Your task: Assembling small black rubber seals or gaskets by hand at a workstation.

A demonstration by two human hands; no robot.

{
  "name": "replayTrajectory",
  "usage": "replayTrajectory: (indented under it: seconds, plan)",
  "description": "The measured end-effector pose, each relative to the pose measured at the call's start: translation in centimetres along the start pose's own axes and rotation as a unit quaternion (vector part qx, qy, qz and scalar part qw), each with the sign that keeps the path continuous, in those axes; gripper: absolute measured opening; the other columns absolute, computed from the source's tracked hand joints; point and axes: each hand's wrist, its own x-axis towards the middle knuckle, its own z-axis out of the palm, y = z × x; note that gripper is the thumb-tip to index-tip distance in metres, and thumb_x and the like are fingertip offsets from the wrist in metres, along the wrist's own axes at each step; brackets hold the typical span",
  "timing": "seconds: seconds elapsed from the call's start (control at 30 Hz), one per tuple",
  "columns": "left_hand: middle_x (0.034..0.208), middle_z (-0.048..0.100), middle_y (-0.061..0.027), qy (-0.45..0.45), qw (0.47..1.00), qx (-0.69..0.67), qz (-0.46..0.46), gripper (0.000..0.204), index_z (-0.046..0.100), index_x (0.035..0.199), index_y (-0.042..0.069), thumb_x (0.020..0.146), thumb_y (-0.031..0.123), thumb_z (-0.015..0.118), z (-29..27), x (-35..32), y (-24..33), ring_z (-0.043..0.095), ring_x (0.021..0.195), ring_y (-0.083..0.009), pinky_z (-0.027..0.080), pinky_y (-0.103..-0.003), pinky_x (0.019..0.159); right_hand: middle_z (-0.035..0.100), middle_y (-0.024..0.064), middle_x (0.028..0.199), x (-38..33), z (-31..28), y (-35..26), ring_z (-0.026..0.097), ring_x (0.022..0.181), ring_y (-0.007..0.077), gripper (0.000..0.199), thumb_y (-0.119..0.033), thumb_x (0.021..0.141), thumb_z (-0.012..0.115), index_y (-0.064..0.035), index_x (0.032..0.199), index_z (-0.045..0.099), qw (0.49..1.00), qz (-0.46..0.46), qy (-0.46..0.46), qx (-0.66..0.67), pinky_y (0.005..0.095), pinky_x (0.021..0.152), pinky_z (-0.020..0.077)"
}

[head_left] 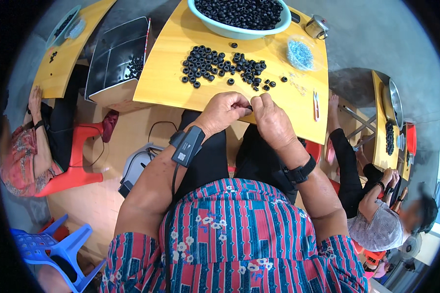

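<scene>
I see the left hand (225,111) pinching a small black piece (250,108), the right hand (274,122) bunched just beside it, its hold unclear to me; a slackening pinch could drop it past the table (165,63) edge near the grip.

Blue chair (76,240), btm L; red stool (77,158) w/ seated co-worker (27,156), L; metal mug (317,28), upper R.

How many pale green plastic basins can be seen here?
2: one pale green plastic basin, heaped with small black ring-shaped pieces, at the far side of the nearest yellow table; a second basin on the yellow table at far left. Others may be hidden.
</scene>
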Motion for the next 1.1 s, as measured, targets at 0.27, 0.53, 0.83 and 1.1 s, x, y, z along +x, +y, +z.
replayTrajectory:
  seconds: [0.27, 0.53, 0.83, 1.1]
  plan:
    - [0.079, 0.064, -0.0031, 0.005, 1.0, 0.003, 0.014, 0.012, 0.064, 0.089, -0.002, 0.081, 0.006, 0.066, 0.2, 0.2, -0.2, 0.058, 0.074, -0.0076, 0.049, -0.023, 0.069, 0.056, 0.0158, 0.081, 0.1, 0.7, 1.6, 0.06, 0.073, 0.0357, 0.015, -0.002, 0.073, 0.056, -0.0056, 0.087, 0.051, 0.995, -0.005, 0.022, 0.1, 0.0424, 0.063, 0.0503]
    - [0.084, 0.067, -0.0051, -0.002, 1.0, 0.005, -0.016, 0.014, 0.066, 0.092, 0.001, 0.08, 0.009, 0.067, -0.2, 0.1, 0.0, 0.06, 0.078, -0.0101, 0.048, -0.025, 0.072, 0.059, 0.0175, 0.078, 1.2, 0.2, 0.8, 0.061, 0.072, 0.0369, 0.009, -0.002, 0.077, 0.056, -0.0047, 0.085, 0.054, 0.987, -0.003, 0.047, 0.153, 0.0426, 0.063, 0.05]
    - [0.082, 0.065, -0.0061, -0.01, 1.0, -0.014, -0.018, 0.013, 0.065, 0.091, 0.001, 0.082, 0.011, 0.066, -0.6, 0.4, -0.7, 0.059, 0.08, -0.0105, 0.046, -0.026, 0.074, 0.063, 0.0155, 0.079, 0.5, -0.1, -0.8, 0.062, 0.069, 0.0326, 0.033, 0.003, 0.074, 0.054, -0.0096, 0.104, 0.059, 0.991, -0.008, 0.065, 0.117, 0.0389, 0.062, 0.0516]
    - [0.081, 0.065, -0.0036, -0.011, 0.998, -0.068, 0.015, 0.014, 0.064, 0.094, 0.0, 0.084, 0.01, 0.063, 0.1, 0.7, -1.4, 0.059, 0.076, -0.0088, 0.047, -0.024, 0.067, 0.066, 0.0163, 0.099, -1.6, 1.0, -1.2, 0.067, 0.082, 0.0251, 0.043, 0.01, 0.081, 0.05, -0.0077, 0.119, 0.057, 0.979, 0.029, 0.129, 0.152, 0.0323, 0.071, 0.0538]
